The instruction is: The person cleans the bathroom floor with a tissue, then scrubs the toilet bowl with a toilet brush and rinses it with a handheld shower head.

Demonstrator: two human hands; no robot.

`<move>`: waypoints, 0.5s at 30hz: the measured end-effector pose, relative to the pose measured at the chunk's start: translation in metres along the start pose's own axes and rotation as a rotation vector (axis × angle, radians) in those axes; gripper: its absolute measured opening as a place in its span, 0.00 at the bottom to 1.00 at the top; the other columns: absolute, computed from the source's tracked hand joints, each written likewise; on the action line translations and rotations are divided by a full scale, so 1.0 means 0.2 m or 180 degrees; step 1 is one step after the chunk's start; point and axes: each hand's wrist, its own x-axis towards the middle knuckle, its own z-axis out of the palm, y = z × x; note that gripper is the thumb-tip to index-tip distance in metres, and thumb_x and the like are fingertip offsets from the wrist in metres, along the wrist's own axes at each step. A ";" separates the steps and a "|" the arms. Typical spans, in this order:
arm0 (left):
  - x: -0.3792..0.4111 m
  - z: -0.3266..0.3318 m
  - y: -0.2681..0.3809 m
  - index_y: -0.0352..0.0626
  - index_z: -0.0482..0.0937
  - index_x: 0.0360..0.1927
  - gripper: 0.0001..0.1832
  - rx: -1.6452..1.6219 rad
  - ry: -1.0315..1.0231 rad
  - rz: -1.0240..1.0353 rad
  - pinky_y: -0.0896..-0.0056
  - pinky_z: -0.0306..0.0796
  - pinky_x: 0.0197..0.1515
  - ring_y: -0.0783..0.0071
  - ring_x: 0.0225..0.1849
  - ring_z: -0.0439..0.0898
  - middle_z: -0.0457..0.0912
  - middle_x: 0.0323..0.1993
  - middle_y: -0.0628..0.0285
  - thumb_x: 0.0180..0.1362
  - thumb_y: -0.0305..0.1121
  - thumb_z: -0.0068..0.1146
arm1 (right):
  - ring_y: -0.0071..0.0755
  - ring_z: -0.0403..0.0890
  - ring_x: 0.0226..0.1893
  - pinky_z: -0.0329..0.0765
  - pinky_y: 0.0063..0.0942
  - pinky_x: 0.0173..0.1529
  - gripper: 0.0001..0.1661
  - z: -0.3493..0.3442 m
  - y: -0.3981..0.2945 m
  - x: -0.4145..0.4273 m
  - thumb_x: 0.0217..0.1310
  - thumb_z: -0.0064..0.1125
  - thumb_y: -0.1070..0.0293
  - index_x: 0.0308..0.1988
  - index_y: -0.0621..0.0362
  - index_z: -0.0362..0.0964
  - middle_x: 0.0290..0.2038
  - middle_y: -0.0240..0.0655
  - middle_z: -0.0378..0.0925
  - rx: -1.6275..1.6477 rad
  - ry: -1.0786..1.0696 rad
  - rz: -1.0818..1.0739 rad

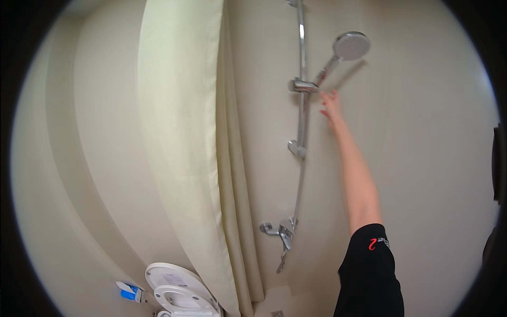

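My right hand [332, 106], blurred, reaches up with its fingers apart and nothing visible in it. It is just below a chrome shower holder [304, 86]; whether a fingertip touches the holder I cannot tell. A hand shower [351, 46] sits in that holder, its round face tilted out to the right. The holder is mounted on a vertical chrome riser rail [302, 51]. Lower on the wall is a chrome mixer tap [285, 233] with a lever. My left hand is out of view.
A pale shower curtain [182, 119] hangs left of the rail. Beyond it stands a white toilet [184, 297] with its lid raised. A blue and white packet [130, 292] is by the left wall. A floor drain [278, 313] shows at the bottom.
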 end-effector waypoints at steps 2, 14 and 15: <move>-0.06 0.10 0.02 0.35 0.72 0.48 0.17 -0.0167 0.0207 -0.0114 0.67 0.71 0.40 0.65 0.29 0.79 0.82 0.25 0.53 0.56 0.29 0.44 | 0.28 0.71 0.44 0.70 0.31 0.45 0.34 0.06 -0.04 0.15 0.58 0.57 0.57 0.60 0.58 0.56 0.47 0.34 0.71 0.0169 -0.0010 -0.0197; -0.23 0.30 0.35 0.36 0.73 0.50 0.18 -0.0430 0.0320 -0.0159 0.66 0.71 0.41 0.65 0.32 0.80 0.82 0.27 0.54 0.57 0.31 0.45 | 0.41 0.75 0.36 0.71 0.35 0.43 0.18 0.08 -0.18 0.52 0.58 0.56 0.66 0.41 0.67 0.61 0.34 0.43 0.72 -0.0353 0.1037 -0.1076; -0.21 0.34 0.32 0.36 0.73 0.50 0.18 -0.0450 0.0287 -0.0123 0.66 0.71 0.41 0.65 0.32 0.80 0.82 0.27 0.54 0.57 0.31 0.45 | 0.41 0.75 0.36 0.72 0.35 0.43 0.18 0.04 -0.23 0.49 0.58 0.57 0.65 0.40 0.67 0.61 0.34 0.43 0.72 -0.0385 0.1209 -0.1002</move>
